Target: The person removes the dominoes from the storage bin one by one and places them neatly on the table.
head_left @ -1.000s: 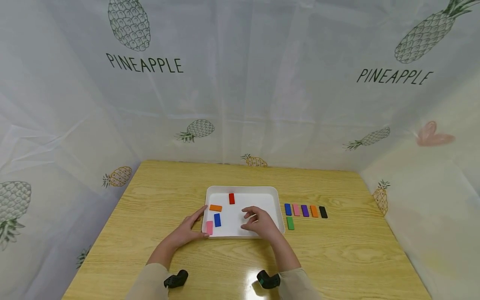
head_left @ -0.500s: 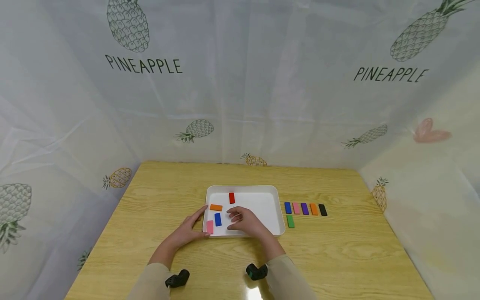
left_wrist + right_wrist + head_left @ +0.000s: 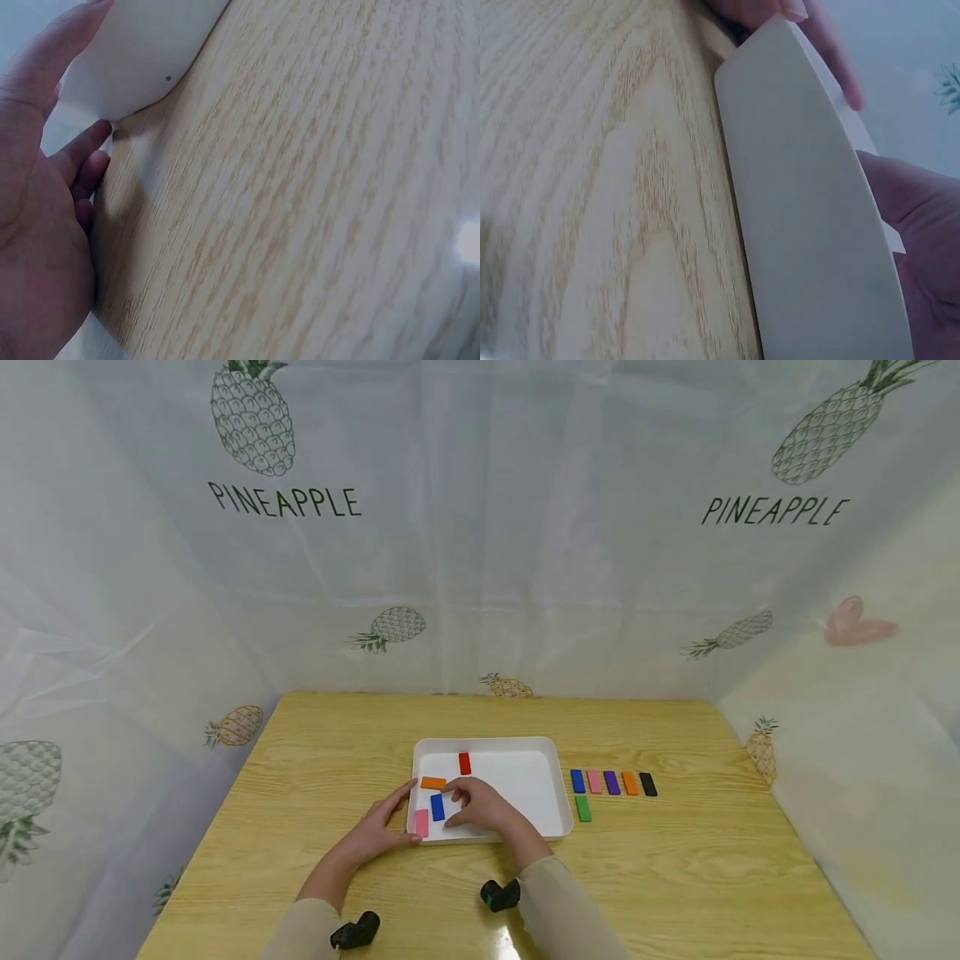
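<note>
A white tray [image 3: 517, 745] lies on the table. Inside it are a red block [image 3: 465, 763], an orange block [image 3: 432, 783], a blue block [image 3: 437, 807] and a pink block [image 3: 422, 823]. My left hand [image 3: 375, 831] rests against the tray's front left corner, thumb and fingers spread along its outside; the left wrist view shows the thumb at the wall. My right hand [image 3: 480, 806] reaches over the tray beside the blue block, thumb and forefinger apart. The forefinger tip is close to the orange block. I see nothing held in it; the right wrist view hides the blocks behind the tray wall [image 3: 810, 187].
Right of the tray a row of blocks lies on the wooden table [image 3: 697, 860]: blue [image 3: 577, 781], pink, purple, orange and black [image 3: 648, 784]. A green block [image 3: 583, 809] lies below the blue one. Pineapple-print cloth [image 3: 570, 568] hangs behind.
My right hand has moved left across the tray, from its middle to beside the blue block. The left hand stays at the tray's corner, and the blocks keep their places.
</note>
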Demonstrator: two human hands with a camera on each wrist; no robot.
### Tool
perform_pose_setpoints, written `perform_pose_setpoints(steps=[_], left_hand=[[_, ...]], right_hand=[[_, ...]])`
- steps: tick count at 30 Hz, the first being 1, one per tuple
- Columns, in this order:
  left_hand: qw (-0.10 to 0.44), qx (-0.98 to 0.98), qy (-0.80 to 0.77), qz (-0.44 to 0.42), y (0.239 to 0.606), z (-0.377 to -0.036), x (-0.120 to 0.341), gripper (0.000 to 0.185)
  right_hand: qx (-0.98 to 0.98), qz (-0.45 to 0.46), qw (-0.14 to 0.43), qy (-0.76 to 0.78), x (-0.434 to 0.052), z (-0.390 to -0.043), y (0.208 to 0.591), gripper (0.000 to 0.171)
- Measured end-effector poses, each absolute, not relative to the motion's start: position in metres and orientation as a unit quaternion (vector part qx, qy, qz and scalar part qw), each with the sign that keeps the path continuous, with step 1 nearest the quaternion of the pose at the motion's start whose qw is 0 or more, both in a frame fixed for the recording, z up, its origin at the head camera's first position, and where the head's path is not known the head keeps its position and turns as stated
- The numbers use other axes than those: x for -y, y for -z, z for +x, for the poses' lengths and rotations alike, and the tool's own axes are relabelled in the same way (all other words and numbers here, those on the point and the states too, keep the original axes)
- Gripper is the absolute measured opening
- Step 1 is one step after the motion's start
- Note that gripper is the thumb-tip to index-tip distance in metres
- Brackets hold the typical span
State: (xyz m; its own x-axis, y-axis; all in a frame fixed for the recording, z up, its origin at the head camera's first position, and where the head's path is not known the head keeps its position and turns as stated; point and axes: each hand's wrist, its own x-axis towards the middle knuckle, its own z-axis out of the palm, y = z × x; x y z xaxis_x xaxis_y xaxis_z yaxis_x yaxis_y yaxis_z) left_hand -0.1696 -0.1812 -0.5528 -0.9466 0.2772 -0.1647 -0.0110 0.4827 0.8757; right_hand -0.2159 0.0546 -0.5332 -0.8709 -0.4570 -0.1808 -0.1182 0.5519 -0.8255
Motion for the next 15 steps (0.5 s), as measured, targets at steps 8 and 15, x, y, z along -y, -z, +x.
perform_pose_setpoints(steps=[8, 15], left_hand=[[0.140, -0.852, -0.498, 0.079, 0.552, -0.170, 0.179, 0.096], [0.137, -0.857, -0.490, 0.082, 0.553, -0.167, 0.181, 0.095]], right_hand=[[-0.893, -0.167, 0.171, 0.380, -0.049, -0.218, 0.534, 0.044], [-0.912, -0.148, 0.157, 0.350, -0.041, -0.215, 0.534, 0.044]])
